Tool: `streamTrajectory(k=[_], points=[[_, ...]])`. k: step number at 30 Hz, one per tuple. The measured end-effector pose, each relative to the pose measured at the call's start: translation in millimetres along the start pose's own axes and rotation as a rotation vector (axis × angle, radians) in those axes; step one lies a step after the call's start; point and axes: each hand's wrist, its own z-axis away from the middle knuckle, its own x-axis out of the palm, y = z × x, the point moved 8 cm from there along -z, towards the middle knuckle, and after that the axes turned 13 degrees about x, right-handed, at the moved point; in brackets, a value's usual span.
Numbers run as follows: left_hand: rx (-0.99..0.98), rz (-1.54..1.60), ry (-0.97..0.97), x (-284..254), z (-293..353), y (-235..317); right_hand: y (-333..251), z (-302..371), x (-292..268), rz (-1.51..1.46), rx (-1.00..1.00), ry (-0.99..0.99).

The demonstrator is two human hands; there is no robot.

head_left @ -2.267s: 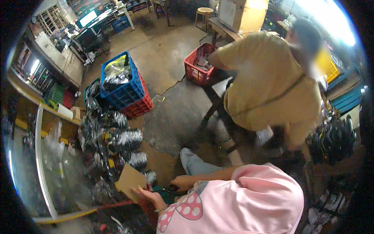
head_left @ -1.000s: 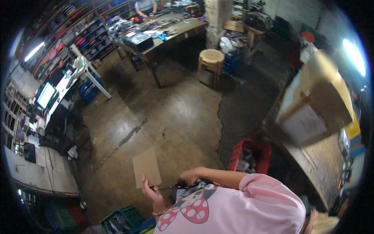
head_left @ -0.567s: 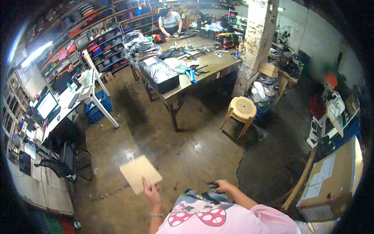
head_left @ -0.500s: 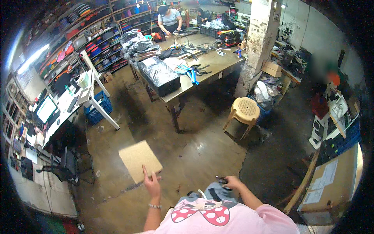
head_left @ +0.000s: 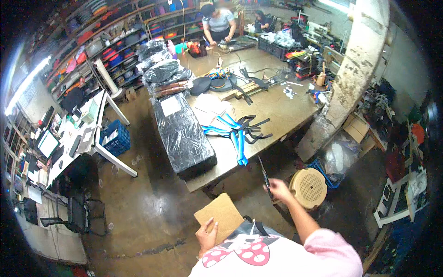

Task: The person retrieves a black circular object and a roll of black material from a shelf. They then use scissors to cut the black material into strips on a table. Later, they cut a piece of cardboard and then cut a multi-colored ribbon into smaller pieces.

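My left hand (head_left: 206, 234) is closed on the lower left edge of a flat tan piece of cardboard (head_left: 221, 213), held close in front of my body. Its thumb and fingers pinch the sheet. My right hand (head_left: 278, 190) grips what look like dark-handled scissors (head_left: 265, 177), the slim blades pointing away toward the table edge. The fingers partly cover the handles. Just right of that hand is a round beige plastic stool (head_left: 308, 187) with a perforated seat. Ahead lies the work table (head_left: 288, 113), with blue and black straps (head_left: 239, 141) near its front edge.
A long black plastic-wrapped package (head_left: 183, 136) lies along the table's left side. A stained pillar (head_left: 351, 76) rises at the right. On the left are a desk with a monitor (head_left: 48, 143), a black chair (head_left: 79, 213) and a blue crate (head_left: 115, 138). Another person (head_left: 218, 27) works at the far side.
I have come closer to the table and stool. The cardboard is now nearer my body. My right hand has moved forward from beside my waist, bringing the scissors' blades into sight.
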Motion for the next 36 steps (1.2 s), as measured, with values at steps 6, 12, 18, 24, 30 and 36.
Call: streamTrajectory(k=[6, 12, 18, 24, 30, 36], points=[[0.084, -0.081, 0.158, 47.4, -103.3, 18.8, -198.1, -255.4, -16.4, 0.41, -0.391, 0.09], [0.087, -0.064, 0.279, 125.6, -205.8, 25.9, -340.5, -464.1, 22.5, 0.817, -0.901, 0.184], [-0.175, -0.015, 0.354, 171.8, -261.5, 33.3, -343.8, -599.8, 126.4, 1.091, -0.843, -0.05], [-0.342, 0.226, 0.497, 192.2, -296.9, 36.7, -308.5, -542.7, 92.3, 0.287, -0.634, -0.153], [-0.235, 0.299, 0.212, 283.4, -355.3, 67.6, -124.9, -461.8, -77.9, -0.457, 0.146, -0.369], [-0.341, 0.552, -0.132, 411.9, -397.4, 115.2, 71.4, -442.9, -480.0, -0.048, 0.383, 1.157]])
